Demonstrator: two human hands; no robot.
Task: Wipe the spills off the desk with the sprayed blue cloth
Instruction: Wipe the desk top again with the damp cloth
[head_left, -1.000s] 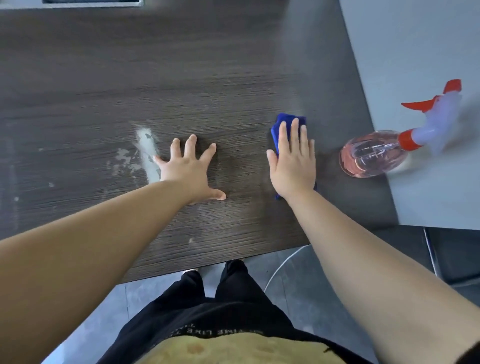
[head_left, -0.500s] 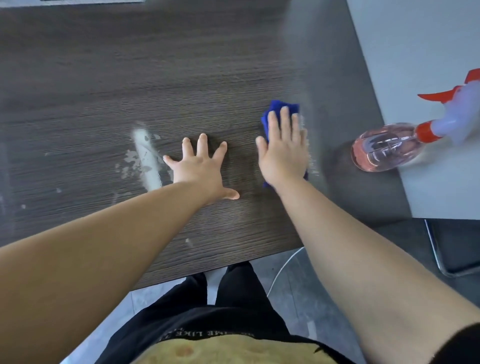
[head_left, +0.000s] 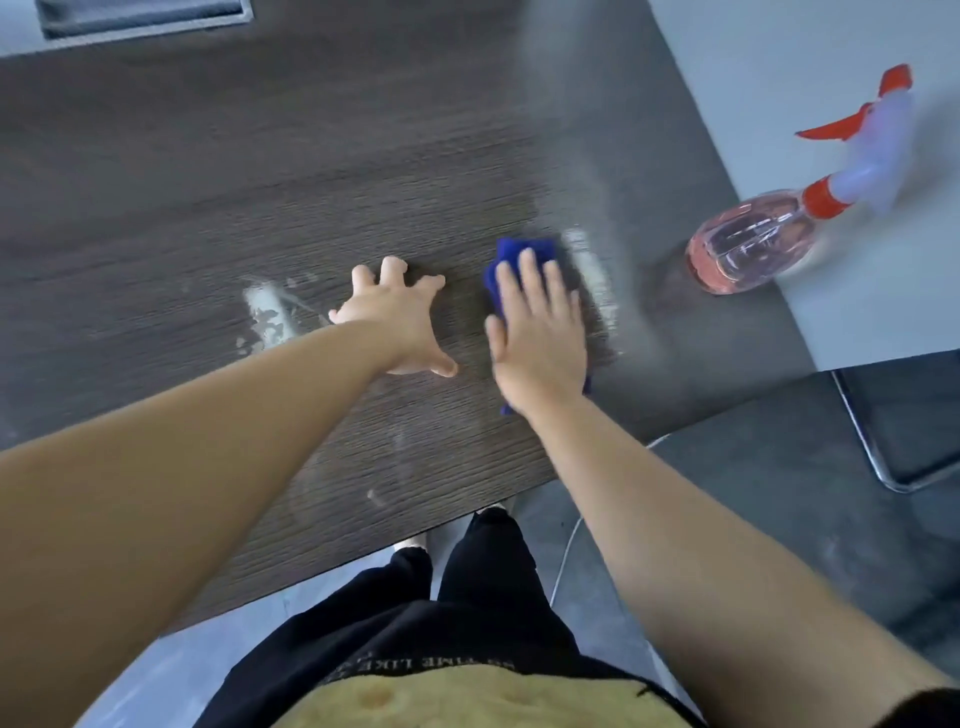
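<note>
Right hand (head_left: 540, 332) flat, pressing blue cloth (head_left: 522, 254) on desk (head_left: 260, 156); shifted left since a second ago. White smear (head_left: 592, 280) now exposed just right of cloth. Left hand (head_left: 400, 317) splayed, empty, beside spill (head_left: 270, 312), unwiped.

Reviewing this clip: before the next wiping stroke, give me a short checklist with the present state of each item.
1. Blue cloth lies flat under the right hand: ok.
2. Left hand is braced on the desk, away from the cloth: ok.
3. White spill left of the left hand has been wiped: not ok, it is plainly there.
4. White streak right of the cloth has been cleared: not ok.
5. Spray bottle stands outside the wiping path: ok, it is off to the right.
6. Cloth is damp enough: cannot tell.
</note>
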